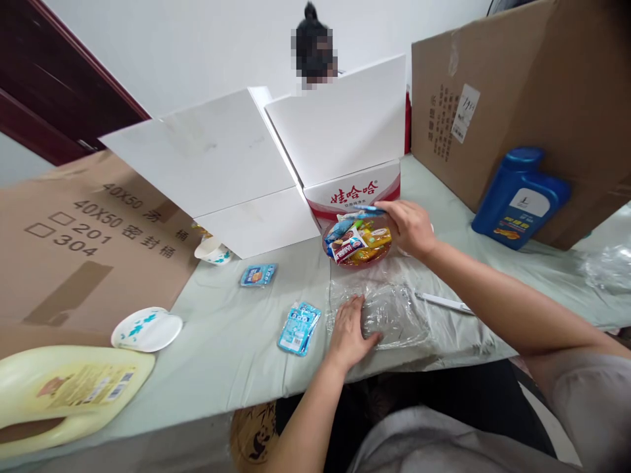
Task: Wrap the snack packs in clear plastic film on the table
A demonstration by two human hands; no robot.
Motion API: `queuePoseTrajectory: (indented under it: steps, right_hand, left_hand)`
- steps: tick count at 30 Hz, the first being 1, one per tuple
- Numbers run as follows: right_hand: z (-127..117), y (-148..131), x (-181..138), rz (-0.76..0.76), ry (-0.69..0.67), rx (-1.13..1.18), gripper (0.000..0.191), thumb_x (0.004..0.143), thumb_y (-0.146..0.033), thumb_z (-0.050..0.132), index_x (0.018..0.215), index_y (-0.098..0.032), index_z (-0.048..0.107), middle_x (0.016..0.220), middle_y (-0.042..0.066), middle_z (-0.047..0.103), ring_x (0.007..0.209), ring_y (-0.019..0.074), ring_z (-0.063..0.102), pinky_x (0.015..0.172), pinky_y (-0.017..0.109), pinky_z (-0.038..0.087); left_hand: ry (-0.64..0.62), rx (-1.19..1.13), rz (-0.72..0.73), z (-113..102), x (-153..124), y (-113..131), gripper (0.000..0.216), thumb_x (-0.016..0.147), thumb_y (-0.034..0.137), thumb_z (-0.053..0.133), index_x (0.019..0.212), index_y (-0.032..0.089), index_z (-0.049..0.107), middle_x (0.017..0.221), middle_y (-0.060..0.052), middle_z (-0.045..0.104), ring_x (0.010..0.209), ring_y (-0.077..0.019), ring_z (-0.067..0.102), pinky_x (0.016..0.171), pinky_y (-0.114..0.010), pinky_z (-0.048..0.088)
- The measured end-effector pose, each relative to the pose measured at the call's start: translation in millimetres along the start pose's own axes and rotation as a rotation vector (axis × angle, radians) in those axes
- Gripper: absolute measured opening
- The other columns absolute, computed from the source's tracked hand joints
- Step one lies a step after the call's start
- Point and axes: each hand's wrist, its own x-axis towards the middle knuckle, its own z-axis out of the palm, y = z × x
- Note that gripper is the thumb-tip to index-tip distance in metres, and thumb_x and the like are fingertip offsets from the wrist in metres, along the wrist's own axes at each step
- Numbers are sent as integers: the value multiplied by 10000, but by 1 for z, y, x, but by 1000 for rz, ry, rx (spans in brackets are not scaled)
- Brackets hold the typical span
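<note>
My right hand (410, 226) is closed, its fingers pinching the end of a thin blue packet (367, 209). It holds the packet over a clear reddish bowl (362, 262) piled with wrapped snacks (348, 246) in white, yellow and blue. Below the bowl, my left hand (348, 336) lies flat with its fingers out, on the edge of a crinkled clear plastic bag (397, 318). Left of that hand are a few stacked light-blue packets (299, 328). Farther back lies another blue packet (257, 276).
Open white cartons (231, 164) stand behind the bowl, a person (314, 49) beyond them. Paper cups (146, 328), a pale yellow jug (69, 391) and a brown box (93, 243) are left. Right are a white stick-like tool (444, 302), a blue bottle (520, 200) and a tall carton (513, 98).
</note>
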Motion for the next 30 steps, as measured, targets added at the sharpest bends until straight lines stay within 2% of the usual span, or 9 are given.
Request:
queuePoseTrajectory:
  steps: [4,7,10,14,17,20,24,28,30]
  right_hand:
    - [28,13,34,296,-333,-164,400,960,-228,360,1316,-176,534,1204,139,660,1101,269,589,917,377,422]
    - [47,20,40,465,-605,-202,326,913,-243,461,1178,-170,638,1086,152,704,1004,283,635,845,362,455]
    - [48,24,40,494,-634,-191,313,887,-248,497,1147,-164,650,1076,151,706,963,282,646,804,356,473]
    - [24,11,23,399,-488,-148,401,883,-164,447,1261,-159,578,1250,123,632,1143,262,553,945,351,415]
    - [8,-20,-22,211,-341,37,324,920,-192,400,1112,-135,654,1088,127,682,1032,239,589,922,349,429]
    - [5,-52,-93,-43,-531,210,292,919,-248,451,1086,-158,673,1054,123,692,990,233,604,879,368,451]
    - [11,-66,-171,-160,-728,146,564,884,-422,566,1383,-165,507,1442,169,474,1350,359,368,1074,558,276]
    - [6,-53,-187,-154,-819,173,672,891,-512,541,1449,-158,421,1507,162,385,1423,349,258,1130,567,198]
    - [-3,-49,-183,-147,-827,202,681,885,-540,540,1433,-146,446,1499,179,390,1422,355,261,1126,580,209]
  left_hand:
    - [-4,5,17,-2,0,0,818,698,308,764,1401,191,364,1400,-155,501,1369,-329,392,1125,-574,307]
    - [1,-3,25,-3,1,1,795,689,295,769,1384,196,397,1384,-143,520,1369,-320,394,1127,-564,311]
    - [1,-4,31,-4,1,2,749,691,300,769,1355,195,439,1379,-135,525,1364,-318,401,1127,-564,312]
    - [-2,13,45,-5,2,2,632,696,319,772,1266,193,528,1368,-131,534,1354,-324,408,1116,-561,326]
    - [2,41,47,-5,3,3,544,704,328,767,1198,200,579,1366,-124,534,1353,-325,406,1114,-557,331]
    - [-2,68,45,-4,2,7,511,733,342,738,1202,208,585,1387,-118,511,1376,-321,370,1126,-551,318]
    - [-49,125,-11,-7,-5,12,543,779,373,688,1275,198,556,1460,-128,433,1416,-337,292,1138,-547,298]
    - [-67,211,-100,-24,-21,9,566,804,417,666,1317,211,540,1482,-140,412,1413,-385,278,1115,-606,288]
    - [-53,222,-40,-37,-33,4,513,815,413,656,1282,221,567,1456,-134,449,1407,-380,295,1120,-615,271]
